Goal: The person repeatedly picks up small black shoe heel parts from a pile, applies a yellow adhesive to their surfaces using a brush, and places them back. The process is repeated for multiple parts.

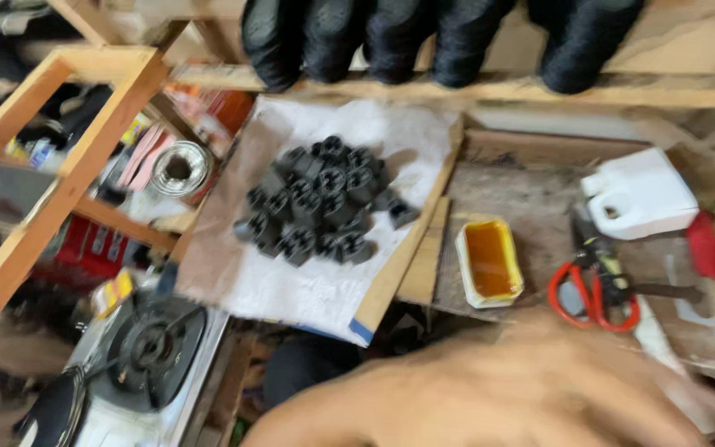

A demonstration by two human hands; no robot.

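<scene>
Right at the bottom, closest of all: a bare arm [490, 389], big and very blurry. No fingers to be seen. Cannot tell which arm, nor whether either hand is open or closed or holding anything. Touching nothing on the table.

Just past the arm, a little to the right: scissors with red handles [593, 294], lying flat on the brown table [539, 182]. Just to the left of these: a small white tray [490, 261] with orange-brown liquid inside, close to the arm too.

Down in the left corner: a stove burner [155, 343], black ring on a shiny top.

A bit farther, in the middle: a white sheet [291, 281] spread over a wooden board [407, 248]. On the sheet: a heap of little black pieces [324, 203], all bunched up and touching, one or two at the right side of the heap. Well apart from the arm.

To the right, beyond the scissors: a white jug [639, 194] on its side. Near it, at the table's right side: a red thing [707, 247], too blurry to name.

To the left of the sheet: a round shiny tin [179, 170], and a slanting wooden frame [59, 182] with mixed-up stuff under it.

Farthest away, at the top: a wooden shelf [664, 91] with a row of fat black rolls [391, 37] side by side.
</scene>
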